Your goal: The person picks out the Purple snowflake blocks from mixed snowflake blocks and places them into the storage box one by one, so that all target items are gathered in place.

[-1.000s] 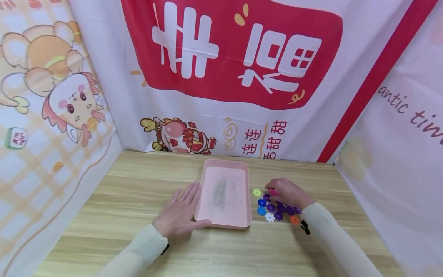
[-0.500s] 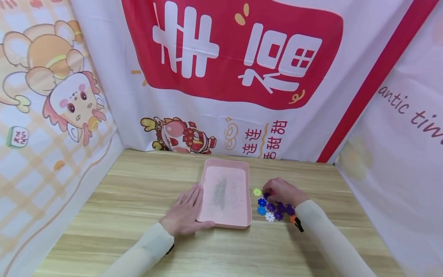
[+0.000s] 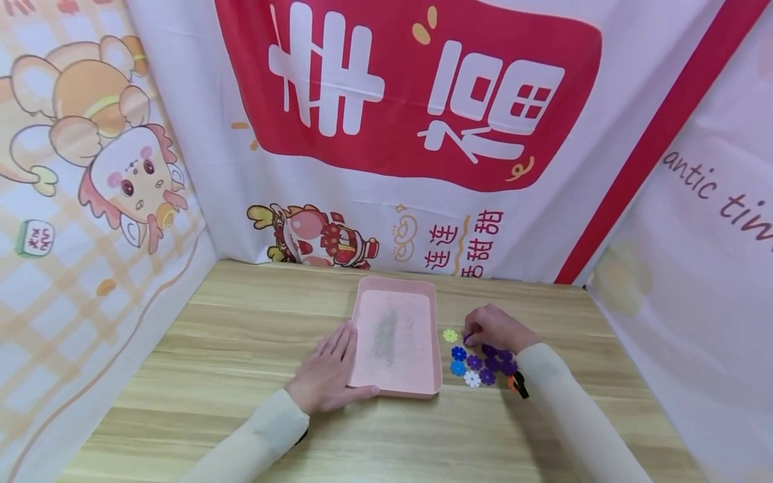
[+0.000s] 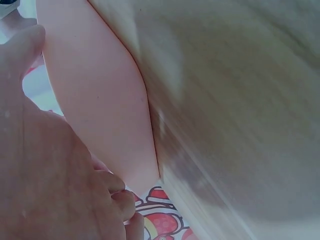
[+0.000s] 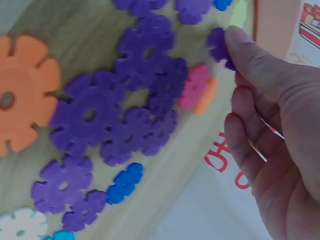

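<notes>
My left hand (image 3: 326, 376) rests along the left edge of a shallow pink tray (image 3: 423, 342), fingers straight and thumb along its front rim. In the left wrist view, the hand lies against the tray's outer wall (image 4: 100, 90). To the right of the tray, my right hand (image 3: 498, 329) pinches a purple plastic snowflake disc (image 5: 217, 46) between thumb and fingers. Several more purple discs (image 5: 90, 115) lie bunched below it. A pink disc (image 5: 192, 87) and a small orange one sit close to the curled fingers.
A yellow-green disc (image 3: 450, 335) lies nearest the tray. Dark blue (image 3: 459, 353), light blue (image 3: 457, 367) and white (image 3: 472, 379) discs line the pile's left side. An orange disc (image 5: 30, 95) lies near the right wrist. Printed cloth (image 3: 398, 221) walls in the wooden table (image 3: 272, 295).
A pink disc showed at the right fingertips one second ago; now a purple disc is pinched there. The left hand has slid slightly right along the tray's edge.
</notes>
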Demonstrator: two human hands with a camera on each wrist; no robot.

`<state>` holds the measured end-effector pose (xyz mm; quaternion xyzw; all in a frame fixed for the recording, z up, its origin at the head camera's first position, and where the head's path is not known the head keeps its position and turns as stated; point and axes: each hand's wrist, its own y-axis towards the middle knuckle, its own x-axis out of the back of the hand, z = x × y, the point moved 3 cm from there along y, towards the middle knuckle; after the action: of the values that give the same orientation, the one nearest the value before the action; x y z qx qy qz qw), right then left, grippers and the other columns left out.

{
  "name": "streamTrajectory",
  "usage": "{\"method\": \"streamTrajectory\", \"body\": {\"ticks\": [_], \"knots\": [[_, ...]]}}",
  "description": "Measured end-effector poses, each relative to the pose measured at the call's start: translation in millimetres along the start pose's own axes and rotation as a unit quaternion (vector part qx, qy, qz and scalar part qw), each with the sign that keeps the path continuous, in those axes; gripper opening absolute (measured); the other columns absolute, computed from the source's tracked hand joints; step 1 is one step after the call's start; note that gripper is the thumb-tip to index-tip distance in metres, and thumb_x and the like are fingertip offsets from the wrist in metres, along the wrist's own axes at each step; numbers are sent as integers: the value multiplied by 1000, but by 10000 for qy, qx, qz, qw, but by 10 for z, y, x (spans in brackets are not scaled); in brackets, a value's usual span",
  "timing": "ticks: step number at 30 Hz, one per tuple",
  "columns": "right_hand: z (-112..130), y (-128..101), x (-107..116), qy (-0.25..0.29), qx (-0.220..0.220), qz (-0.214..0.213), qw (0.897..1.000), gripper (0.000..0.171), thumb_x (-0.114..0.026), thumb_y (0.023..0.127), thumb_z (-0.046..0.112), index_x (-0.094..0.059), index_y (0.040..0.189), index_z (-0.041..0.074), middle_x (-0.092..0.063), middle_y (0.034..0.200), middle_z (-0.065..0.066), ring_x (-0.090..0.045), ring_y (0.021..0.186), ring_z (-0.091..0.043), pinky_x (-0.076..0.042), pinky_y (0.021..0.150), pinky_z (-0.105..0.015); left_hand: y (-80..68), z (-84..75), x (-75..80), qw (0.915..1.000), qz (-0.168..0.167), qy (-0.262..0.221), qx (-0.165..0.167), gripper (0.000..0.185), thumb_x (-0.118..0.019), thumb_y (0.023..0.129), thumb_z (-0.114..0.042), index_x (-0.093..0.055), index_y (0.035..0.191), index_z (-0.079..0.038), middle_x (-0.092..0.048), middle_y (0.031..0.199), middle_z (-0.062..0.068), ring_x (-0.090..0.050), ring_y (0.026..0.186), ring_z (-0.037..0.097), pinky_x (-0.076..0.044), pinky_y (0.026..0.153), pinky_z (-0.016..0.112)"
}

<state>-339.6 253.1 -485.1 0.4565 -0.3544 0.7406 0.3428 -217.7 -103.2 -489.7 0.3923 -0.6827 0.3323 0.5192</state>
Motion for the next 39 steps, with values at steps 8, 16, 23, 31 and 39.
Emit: {"method": "streamTrajectory", "body": {"ticks": [8, 16, 23, 31, 39], "knots": [[171, 9, 258, -106, 502, -132, 9986, 11, -76, 97, 9, -82, 91, 15, -79, 87, 3, -70, 75, -9, -63, 73, -24, 12, -29, 15, 9996, -74, 236, 107, 119, -51, 93, -83, -23, 164, 9, -20, 174, 27, -20, 164, 41, -28, 133, 56], [560, 92, 464, -21, 769, -114, 9970, 15, -71, 99, 4, -83, 95, 13, -80, 92, 0, -74, 83, -16, -65, 80, -29, -3, -28, 7, 9995, 9, 268, 165, 119, -51, 93, -82, -22, 164, 9, -19, 174, 27, -20, 164, 41, -28, 133, 55], [983, 300, 511, -196, 895, 118, 9957, 17, -71, 100, 6, -83, 92, 14, -79, 87, 1, -65, 72, -7, -60, 73, -23, 7, -19, 1, 9992, 19, 350, 206, 119, -49, 93, -84, -23, 164, 8, -19, 175, 26, -20, 164, 41, -28, 133, 54], [1423, 564, 337, -668, 1087, 311, 9913, 10, -76, 97, 9, -82, 91, 15, -78, 88, 4, -66, 78, -7, -59, 75, -23, 23, -48, 8, 9984, 16, 543, 156, 119, -46, 93, -86, -25, 164, 8, -21, 174, 25, -23, 163, 41, -29, 132, 53], [1775, 754, 90, -806, 1250, 730, 9862, 8, -75, 99, 18, -80, 93, 19, -75, 89, 8, -63, 80, -5, -57, 80, -21, 10, -63, 33, 9984, -14, 541, 140, 119, -50, 93, -84, -26, 163, 8, -24, 174, 26, -24, 163, 41, -31, 132, 53]]}}
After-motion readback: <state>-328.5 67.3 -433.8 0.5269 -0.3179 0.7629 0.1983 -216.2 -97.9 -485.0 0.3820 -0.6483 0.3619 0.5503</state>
